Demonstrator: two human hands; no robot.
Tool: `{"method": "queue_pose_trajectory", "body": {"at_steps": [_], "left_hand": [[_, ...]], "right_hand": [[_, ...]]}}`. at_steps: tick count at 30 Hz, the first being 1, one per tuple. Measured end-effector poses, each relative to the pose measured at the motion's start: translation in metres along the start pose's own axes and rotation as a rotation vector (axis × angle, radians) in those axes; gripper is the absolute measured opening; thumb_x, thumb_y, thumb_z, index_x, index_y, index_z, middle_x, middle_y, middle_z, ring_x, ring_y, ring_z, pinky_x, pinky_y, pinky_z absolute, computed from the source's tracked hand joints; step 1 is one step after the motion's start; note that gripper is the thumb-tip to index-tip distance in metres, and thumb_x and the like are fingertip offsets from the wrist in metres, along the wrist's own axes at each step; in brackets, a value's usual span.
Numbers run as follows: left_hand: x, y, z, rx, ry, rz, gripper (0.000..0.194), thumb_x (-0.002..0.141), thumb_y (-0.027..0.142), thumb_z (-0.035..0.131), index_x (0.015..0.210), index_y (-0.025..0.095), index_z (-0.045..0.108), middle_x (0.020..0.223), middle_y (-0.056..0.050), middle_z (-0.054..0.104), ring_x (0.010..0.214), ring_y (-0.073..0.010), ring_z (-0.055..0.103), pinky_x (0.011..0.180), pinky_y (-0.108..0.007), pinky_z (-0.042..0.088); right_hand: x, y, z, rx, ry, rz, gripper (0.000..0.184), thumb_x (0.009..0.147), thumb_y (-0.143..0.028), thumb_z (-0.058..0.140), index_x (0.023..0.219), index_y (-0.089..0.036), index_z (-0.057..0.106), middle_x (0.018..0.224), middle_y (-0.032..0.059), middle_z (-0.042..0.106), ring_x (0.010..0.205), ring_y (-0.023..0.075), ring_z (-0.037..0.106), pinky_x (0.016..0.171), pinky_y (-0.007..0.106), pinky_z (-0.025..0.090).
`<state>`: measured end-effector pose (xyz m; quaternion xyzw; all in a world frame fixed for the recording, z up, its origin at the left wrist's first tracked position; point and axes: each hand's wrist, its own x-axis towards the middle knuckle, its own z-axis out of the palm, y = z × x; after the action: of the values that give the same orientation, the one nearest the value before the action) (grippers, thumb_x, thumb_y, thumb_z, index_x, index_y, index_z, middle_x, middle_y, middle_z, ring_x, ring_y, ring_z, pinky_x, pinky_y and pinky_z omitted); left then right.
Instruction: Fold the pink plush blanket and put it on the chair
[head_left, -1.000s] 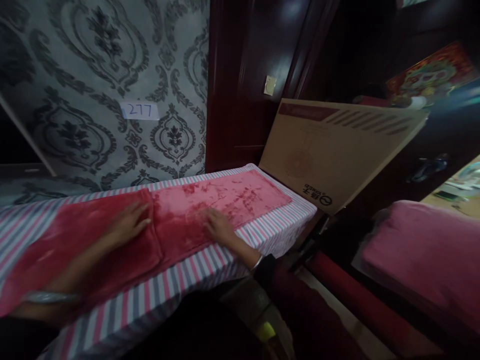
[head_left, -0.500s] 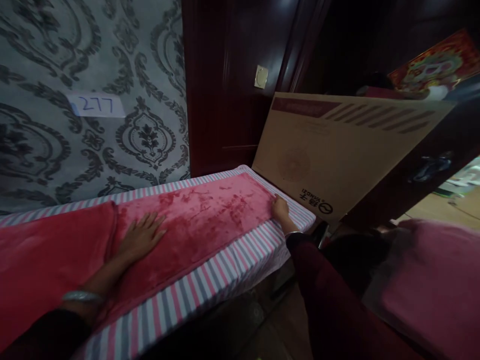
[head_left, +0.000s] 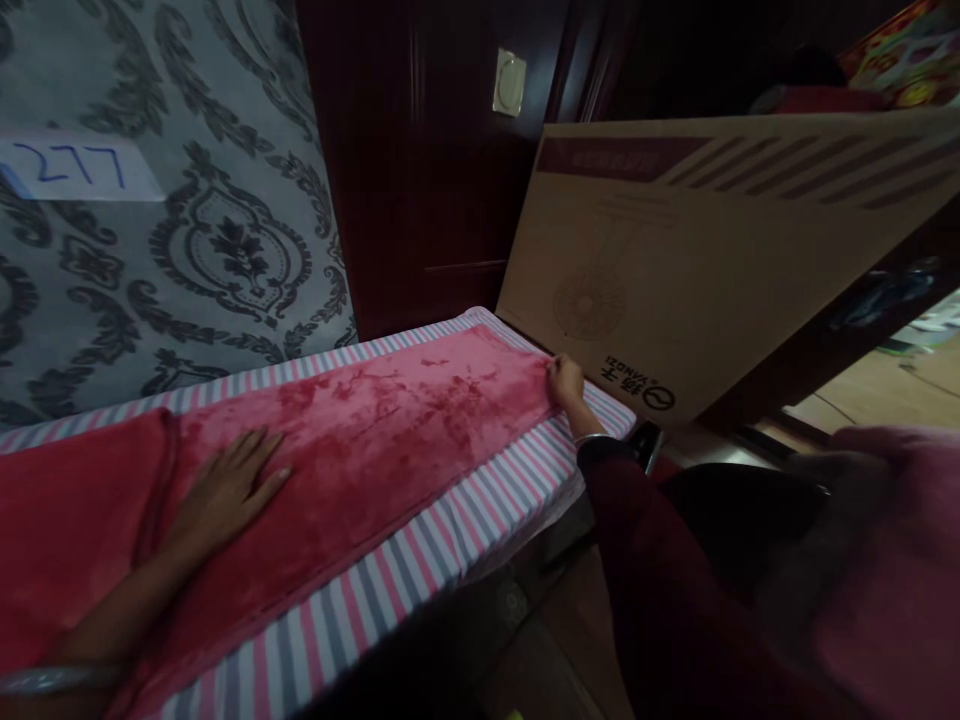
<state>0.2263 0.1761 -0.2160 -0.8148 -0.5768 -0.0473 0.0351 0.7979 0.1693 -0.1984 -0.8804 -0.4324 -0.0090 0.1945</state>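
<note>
A red plush blanket [head_left: 390, 415], folded into a long strip, lies along a surface with a pink, grey and white striped cover [head_left: 420, 535]. At the left, a thicker folded layer [head_left: 82, 500] of the red cloth ends in a dark hem. My left hand [head_left: 225, 490] rests flat on the plush beside that hem, fingers stretched out, a bangle on its wrist. At the far right end, my right hand [head_left: 567, 384] has its fingers curled round the blanket's edge. Its fingertips are partly hidden.
A large cardboard box [head_left: 645, 270] leans just past the bed's right end. Dark wooden panels [head_left: 420, 150] and patterned wallpaper [head_left: 232, 230] with a paper marked 277 [head_left: 82, 168] stand behind. Pink fabric [head_left: 892, 560] sits at the lower right.
The view has moved in and turned to the right. My left hand still lies flat and appears further left in view. My right hand stays at the blanket's end, its fingers curled.
</note>
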Motion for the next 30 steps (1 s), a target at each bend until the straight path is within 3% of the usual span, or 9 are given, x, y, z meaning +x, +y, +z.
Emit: {"method": "queue_pose_trajectory", "body": {"at_steps": [8, 15, 18, 21, 26, 30], "left_hand": [[0.000, 0.000, 0.001, 0.045, 0.004, -0.034, 0.079, 0.093, 0.052, 0.023, 0.155, 0.008, 0.044, 0.165, -0.015, 0.036, 0.156, -0.0286, 0.028, 0.126, -0.050, 0.022], [-0.001, -0.002, 0.003, 0.043, 0.002, -0.011, 0.074, 0.094, 0.049, 0.029, 0.154, 0.010, 0.047, 0.164, -0.016, 0.037, 0.154, -0.0321, 0.031, 0.124, -0.057, 0.024], [-0.005, -0.001, 0.001, 0.016, 0.044, 0.003, 0.071, 0.097, 0.050, 0.030, 0.155, 0.013, 0.047, 0.164, -0.015, 0.038, 0.154, -0.0326, 0.032, 0.124, -0.058, 0.024], [-0.002, 0.009, -0.001, -0.032, 0.050, 0.111, 0.069, 0.098, 0.055, 0.034, 0.157, 0.022, 0.044, 0.164, -0.011, 0.039, 0.154, -0.0335, 0.031, 0.124, -0.060, 0.022], [0.036, 0.036, 0.002, -0.089, -0.049, 0.329, 0.067, 0.099, 0.059, 0.037, 0.160, 0.030, 0.037, 0.166, -0.008, 0.035, 0.155, -0.0325, 0.030, 0.125, -0.060, 0.021], [0.080, 0.032, 0.007, -0.054, -0.073, 0.201, 0.064, 0.101, 0.054, 0.035, 0.160, 0.029, 0.038, 0.167, -0.009, 0.034, 0.156, -0.0335, 0.025, 0.123, -0.065, 0.016]], "right_hand": [[-0.012, 0.009, 0.017, -0.028, -0.010, 0.021, 0.031, 0.102, -0.026, 0.044, 0.121, -0.016, 0.066, 0.115, 0.0148, 0.072, 0.102, 0.0244, 0.066, 0.079, 0.029, 0.044], [-0.019, -0.007, 0.007, -0.069, 0.031, -0.040, 0.036, 0.103, -0.023, 0.038, 0.124, -0.013, 0.066, 0.123, 0.0187, 0.068, 0.114, 0.0274, 0.061, 0.091, 0.035, 0.044], [-0.030, -0.026, 0.013, -0.111, 0.075, -0.238, 0.039, 0.105, -0.028, 0.037, 0.132, -0.015, 0.062, 0.135, 0.0190, 0.062, 0.125, 0.0291, 0.054, 0.102, 0.039, 0.041], [-0.036, -0.047, 0.029, -0.177, 0.020, -0.464, 0.047, 0.106, -0.040, 0.037, 0.143, -0.019, 0.057, 0.147, 0.0171, 0.056, 0.134, 0.0318, 0.048, 0.109, 0.046, 0.039], [-0.015, -0.064, 0.053, -0.244, -0.126, -0.497, 0.055, 0.108, -0.047, 0.028, 0.160, -0.031, 0.038, 0.169, 0.0056, 0.030, 0.154, 0.0311, 0.028, 0.121, 0.055, 0.027], [0.010, -0.059, 0.058, -0.252, -0.163, -0.518, 0.056, 0.109, -0.047, 0.023, 0.161, -0.033, 0.035, 0.170, 0.0027, 0.026, 0.157, 0.0277, 0.023, 0.124, 0.057, 0.022]]}}
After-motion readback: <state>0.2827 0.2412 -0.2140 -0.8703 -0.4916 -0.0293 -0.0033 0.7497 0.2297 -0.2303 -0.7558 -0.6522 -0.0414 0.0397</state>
